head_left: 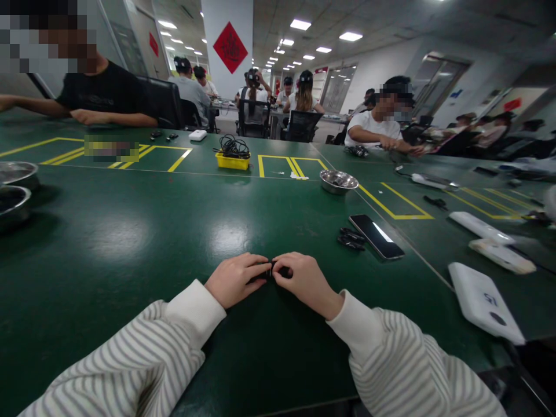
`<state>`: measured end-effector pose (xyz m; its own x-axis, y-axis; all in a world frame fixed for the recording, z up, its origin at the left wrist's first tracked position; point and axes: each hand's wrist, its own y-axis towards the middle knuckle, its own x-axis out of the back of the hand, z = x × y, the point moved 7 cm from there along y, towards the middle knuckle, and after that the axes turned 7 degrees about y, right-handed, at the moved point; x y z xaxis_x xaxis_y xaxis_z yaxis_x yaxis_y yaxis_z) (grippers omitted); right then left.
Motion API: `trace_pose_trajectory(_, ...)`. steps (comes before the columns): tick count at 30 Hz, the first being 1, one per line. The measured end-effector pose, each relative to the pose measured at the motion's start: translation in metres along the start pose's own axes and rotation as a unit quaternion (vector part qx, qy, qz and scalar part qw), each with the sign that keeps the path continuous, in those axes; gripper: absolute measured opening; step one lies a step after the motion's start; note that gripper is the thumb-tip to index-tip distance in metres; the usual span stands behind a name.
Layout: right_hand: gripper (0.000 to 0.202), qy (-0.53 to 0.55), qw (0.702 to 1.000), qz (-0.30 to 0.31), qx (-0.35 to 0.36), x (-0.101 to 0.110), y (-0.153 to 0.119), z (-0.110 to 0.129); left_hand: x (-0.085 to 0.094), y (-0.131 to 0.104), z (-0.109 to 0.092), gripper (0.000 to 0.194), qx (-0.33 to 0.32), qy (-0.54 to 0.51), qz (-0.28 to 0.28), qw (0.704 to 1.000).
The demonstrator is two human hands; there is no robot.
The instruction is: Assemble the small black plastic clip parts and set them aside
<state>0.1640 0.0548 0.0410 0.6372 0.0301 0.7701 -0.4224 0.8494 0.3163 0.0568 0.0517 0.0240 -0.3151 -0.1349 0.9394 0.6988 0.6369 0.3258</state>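
Both hands meet over the green table, just below the middle of the head view. Between them is a small black piece (269,270), mostly covered by fingers, so its exact kind cannot be made out. My left hand (237,279) is closed around its left side, fingers pointing right. On the other side my right hand (302,282) pinches at the piece with thumb and forefinger. To the right of the hands lie several small black parts (351,238), touching or close to a dark smartphone (376,236).
Metal bowls stand ahead (339,182) and at the left edge (15,205). A yellow tray (233,161) holds black cables. White power banks, one nearby (485,302), lie at the right. Co-workers sit across the table, one at left (104,92), one at right (376,127).
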Motion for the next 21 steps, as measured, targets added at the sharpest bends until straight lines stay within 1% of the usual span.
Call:
trace_pose_trajectory(5, 0.009, 0.004, 1.0, 0.017, 0.015, 0.002, -0.002, 0.001, 0.001, 0.0, 0.001, 0.028, 0.011, 0.005, -0.006, 1.0)
trace_pose_trajectory(10, 0.015, -0.003, 0.999, 0.03, 0.035, 0.002, -0.004, 0.001, 0.001, 0.0, 0.003, 0.027, 0.019, -0.001, -0.011, 1.0)
trace_pose_trajectory(16, 0.013, -0.001, 0.998, 0.009, 0.058, -0.002, -0.004, -0.002, 0.002, -0.002, 0.007, 0.027, 0.012, -0.01, -0.032, 0.999)
trace_pose_trajectory(21, 0.013, 0.014, 0.997, -0.02, 0.077, -0.012, 0.003, 0.001, 0.005, -0.008, 0.02, 0.027, -0.004, 0.019, -0.051, 0.999)
